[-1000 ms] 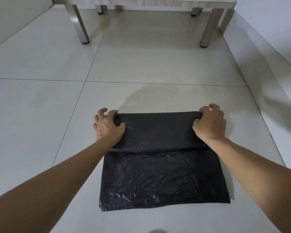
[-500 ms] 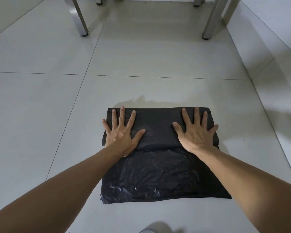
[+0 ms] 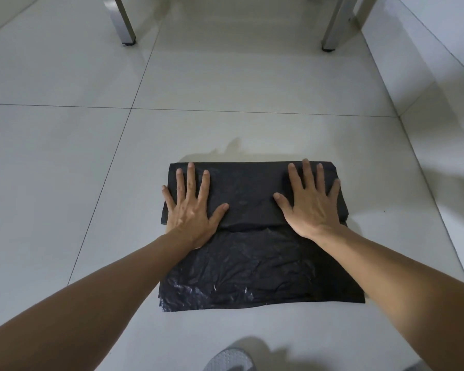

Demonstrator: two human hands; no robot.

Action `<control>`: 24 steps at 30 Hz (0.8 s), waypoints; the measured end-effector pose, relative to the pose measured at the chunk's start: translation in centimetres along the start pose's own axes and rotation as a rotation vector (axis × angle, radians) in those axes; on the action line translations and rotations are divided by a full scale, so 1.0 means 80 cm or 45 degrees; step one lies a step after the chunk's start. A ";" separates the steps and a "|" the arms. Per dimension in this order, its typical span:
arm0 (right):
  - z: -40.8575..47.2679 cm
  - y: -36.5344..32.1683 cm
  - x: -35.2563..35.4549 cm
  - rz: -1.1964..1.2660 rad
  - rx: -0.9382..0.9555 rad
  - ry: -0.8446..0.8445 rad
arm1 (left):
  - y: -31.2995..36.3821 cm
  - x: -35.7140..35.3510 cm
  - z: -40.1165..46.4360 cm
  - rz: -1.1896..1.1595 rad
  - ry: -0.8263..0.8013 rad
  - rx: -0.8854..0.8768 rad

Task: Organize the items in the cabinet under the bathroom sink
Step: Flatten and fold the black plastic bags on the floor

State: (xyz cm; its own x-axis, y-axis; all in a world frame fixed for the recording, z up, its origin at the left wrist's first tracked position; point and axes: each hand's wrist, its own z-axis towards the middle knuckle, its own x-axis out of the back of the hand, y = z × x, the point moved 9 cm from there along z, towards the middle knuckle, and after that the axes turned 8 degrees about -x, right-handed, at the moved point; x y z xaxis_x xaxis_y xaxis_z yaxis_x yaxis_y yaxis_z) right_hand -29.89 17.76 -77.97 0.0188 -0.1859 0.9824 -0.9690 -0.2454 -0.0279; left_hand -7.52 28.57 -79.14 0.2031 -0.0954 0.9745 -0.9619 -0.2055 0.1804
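A black plastic bag [image 3: 255, 263] lies flat on the pale tiled floor, its far part folded back over itself into a thicker band. My left hand [image 3: 192, 207] presses flat on the left end of that folded band, fingers spread and straight. My right hand [image 3: 310, 200] lies flat on the right end in the same way. Both palms cover the near edge of the fold.
Two metal legs [image 3: 123, 21] [image 3: 335, 25] of a stand rise from the floor at the far side. A wall [image 3: 439, 84] runs along the right. A grey slipper toe [image 3: 229, 360] shows at the bottom edge.
One second ago both hands gripped the bag's far edge, folding it over. They then flattened onto the fold, and have since slid apart toward its ends.
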 end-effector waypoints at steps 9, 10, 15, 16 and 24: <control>-0.013 0.079 0.026 0.380 -0.536 0.062 | -0.047 0.044 -0.040 -0.606 0.363 0.767; -0.012 0.093 0.025 0.434 -0.628 0.029 | -0.058 0.044 -0.043 -0.706 0.383 0.854; -0.009 0.127 0.036 0.746 -0.773 0.004 | -0.083 0.043 -0.056 -1.091 0.472 1.083; -0.008 0.132 0.042 0.781 -0.786 0.045 | -0.085 0.045 -0.057 -1.144 0.498 1.100; -0.025 0.143 0.039 0.841 -0.759 0.091 | -0.081 0.012 -0.069 -1.495 0.469 1.157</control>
State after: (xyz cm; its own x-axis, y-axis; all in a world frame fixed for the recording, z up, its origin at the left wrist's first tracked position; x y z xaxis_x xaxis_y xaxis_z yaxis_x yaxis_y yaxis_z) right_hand -41.44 16.30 -74.87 -0.5846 -0.0493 0.8098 -0.7442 0.4300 -0.5111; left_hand -2.09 35.19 -78.66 0.5589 0.7532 0.3469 0.1669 -0.5119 0.8427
